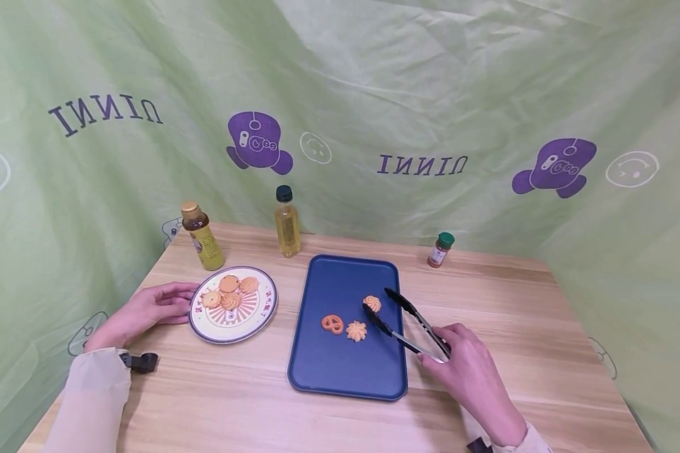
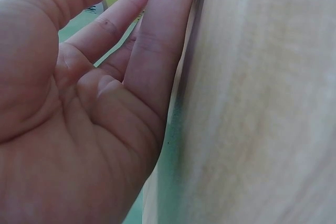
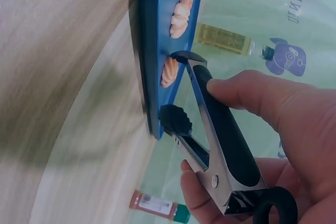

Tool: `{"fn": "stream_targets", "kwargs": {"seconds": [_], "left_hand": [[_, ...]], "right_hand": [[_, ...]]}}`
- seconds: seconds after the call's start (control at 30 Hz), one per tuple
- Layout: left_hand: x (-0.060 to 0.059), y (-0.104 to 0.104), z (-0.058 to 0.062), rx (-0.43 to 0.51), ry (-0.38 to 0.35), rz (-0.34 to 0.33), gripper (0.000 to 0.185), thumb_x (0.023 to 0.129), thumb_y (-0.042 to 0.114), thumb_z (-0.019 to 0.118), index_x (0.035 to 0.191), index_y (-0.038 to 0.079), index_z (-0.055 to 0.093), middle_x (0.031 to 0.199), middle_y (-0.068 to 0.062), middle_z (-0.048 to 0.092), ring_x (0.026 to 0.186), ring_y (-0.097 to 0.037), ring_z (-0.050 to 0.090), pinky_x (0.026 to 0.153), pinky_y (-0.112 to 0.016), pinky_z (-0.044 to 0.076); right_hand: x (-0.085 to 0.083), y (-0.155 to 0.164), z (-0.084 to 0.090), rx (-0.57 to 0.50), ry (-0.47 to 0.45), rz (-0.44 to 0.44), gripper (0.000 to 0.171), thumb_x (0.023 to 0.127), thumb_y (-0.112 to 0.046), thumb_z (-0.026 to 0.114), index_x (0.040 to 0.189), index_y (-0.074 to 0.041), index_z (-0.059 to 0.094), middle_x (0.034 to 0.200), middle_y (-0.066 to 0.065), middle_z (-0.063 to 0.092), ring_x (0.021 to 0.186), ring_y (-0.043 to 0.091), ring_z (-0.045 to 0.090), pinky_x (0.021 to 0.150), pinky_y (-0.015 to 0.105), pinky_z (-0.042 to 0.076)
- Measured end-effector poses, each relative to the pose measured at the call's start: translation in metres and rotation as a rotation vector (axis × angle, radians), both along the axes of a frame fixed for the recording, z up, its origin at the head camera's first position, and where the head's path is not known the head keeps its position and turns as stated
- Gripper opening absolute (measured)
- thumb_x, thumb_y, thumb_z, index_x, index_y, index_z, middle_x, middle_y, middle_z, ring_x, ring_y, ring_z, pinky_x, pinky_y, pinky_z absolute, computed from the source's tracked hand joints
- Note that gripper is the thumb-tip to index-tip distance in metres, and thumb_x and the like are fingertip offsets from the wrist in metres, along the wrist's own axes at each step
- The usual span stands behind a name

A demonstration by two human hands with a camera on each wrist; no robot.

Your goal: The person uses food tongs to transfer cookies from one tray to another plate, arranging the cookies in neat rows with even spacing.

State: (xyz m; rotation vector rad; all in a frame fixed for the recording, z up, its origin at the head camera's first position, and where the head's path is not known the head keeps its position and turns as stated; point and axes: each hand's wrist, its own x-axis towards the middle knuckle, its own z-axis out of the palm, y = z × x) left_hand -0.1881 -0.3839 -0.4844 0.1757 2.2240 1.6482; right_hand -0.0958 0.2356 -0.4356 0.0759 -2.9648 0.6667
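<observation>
My right hand (image 1: 473, 371) grips a pair of tongs (image 3: 220, 135) with black tips and metal arms. The tongs are spread, their tips on either side of a swirled cookie (image 1: 372, 304) on the blue tray (image 1: 340, 371). A pretzel-shaped cookie (image 1: 332, 324) and a flower-shaped cookie (image 1: 356, 331) lie just left of it. At the left, the fingers of my left hand (image 1: 150, 308) rest at the rim of a round patterned plate (image 1: 260, 302). Several cookies (image 1: 230, 301) lie together on that plate. The left wrist view shows the palm, with the fingers extended.
Behind the plate stands a brown-and-yellow bottle (image 1: 203, 236). An oil bottle (image 1: 288, 223) with a dark cap is near the tray's back left corner. A small green-capped spice jar (image 1: 441, 250) stands at the back right. A green printed curtain (image 1: 340, 113) hangs behind the wooden table (image 1: 226, 390).
</observation>
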Motion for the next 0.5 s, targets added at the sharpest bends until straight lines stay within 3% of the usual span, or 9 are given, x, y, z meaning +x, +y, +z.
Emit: {"fn": "stream_targets", "kwargs": {"seconds": [0.07, 0.3, 0.5], "left_hand": [[0.0000, -0.0008, -0.0009, 0.005, -0.005, 0.003, 0.067, 0.113, 0.006, 0.065, 0.167, -0.016, 0.033, 0.139, 0.006, 0.070, 0.117, -0.001, 0.075, 0.102, -0.030, 0.070], [-0.0015, -0.0015, -0.0030, -0.023, -0.011, 0.014, 0.068, 0.112, 0.008, 0.067, 0.168, -0.014, 0.034, 0.151, -0.020, 0.064, 0.117, 0.001, 0.074, 0.102, -0.030, 0.071], [-0.0030, -0.0004, -0.0035, -0.023, -0.011, 0.015, 0.068, 0.112, 0.007, 0.067, 0.168, -0.014, 0.034, 0.156, -0.033, 0.057, 0.118, 0.002, 0.074, 0.102, -0.031, 0.070]], "right_hand": [[0.0004, 0.0013, 0.0003, 0.002, 0.011, 0.006, 0.054, 0.084, -0.028, 0.095, 0.127, 0.002, 0.081, 0.118, 0.017, 0.077, 0.090, 0.024, 0.068, 0.073, 0.039, 0.060], [0.0005, 0.0037, 0.0001, 0.014, 0.089, 0.050, 0.044, 0.083, -0.023, 0.095, 0.119, -0.001, 0.084, 0.111, 0.014, 0.078, 0.095, 0.029, 0.073, 0.078, 0.051, 0.066], [-0.0004, 0.0077, -0.0076, -0.025, 0.166, 0.085, 0.041, 0.080, -0.022, 0.096, 0.115, -0.003, 0.085, 0.107, 0.011, 0.080, 0.092, 0.029, 0.074, 0.078, 0.053, 0.067]]}}
